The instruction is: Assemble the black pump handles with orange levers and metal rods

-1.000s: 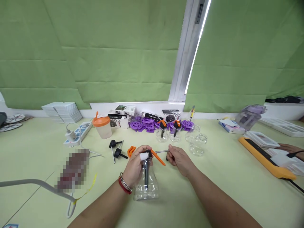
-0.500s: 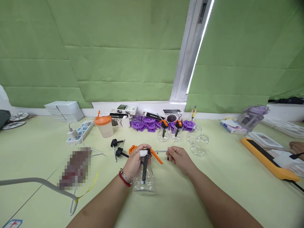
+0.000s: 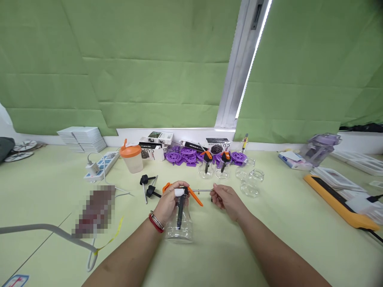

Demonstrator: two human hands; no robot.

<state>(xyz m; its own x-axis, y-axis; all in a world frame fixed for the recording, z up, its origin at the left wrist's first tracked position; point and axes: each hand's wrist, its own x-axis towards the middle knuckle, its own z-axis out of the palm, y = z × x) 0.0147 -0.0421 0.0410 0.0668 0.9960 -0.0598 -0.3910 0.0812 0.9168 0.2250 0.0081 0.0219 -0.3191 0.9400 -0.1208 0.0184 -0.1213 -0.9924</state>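
My left hand [image 3: 167, 203] is closed round the neck and black head of a clear dispenser bottle [image 3: 179, 233]. The bottle leans slightly, and a black tube hangs inside it. An orange lever [image 3: 196, 197] sticks out from the head to the right, with another orange part left of my fingers. White wrapping covers my left thumb tip. My right hand [image 3: 224, 196] pinches the far end of a thin metal rod [image 3: 202, 190] running level from the head. Something small and black shows under my right fingers; its kind is unclear.
Black heads with metal rods [image 3: 149, 187] lie to the left. Behind stand two assembled bottles [image 3: 222, 170], empty clear bottles [image 3: 250, 185], purple plastic parts [image 3: 188, 155] and an orange-lidded cup [image 3: 133, 159]. A yellow power strip [image 3: 338, 203] lies at right, a grey hanger [image 3: 50, 228] at left.
The bottle and my left hand have shifted slightly left and tilted a little. My right fingers have moved slightly along the rod, whose visible length between the hands has grown a bit.
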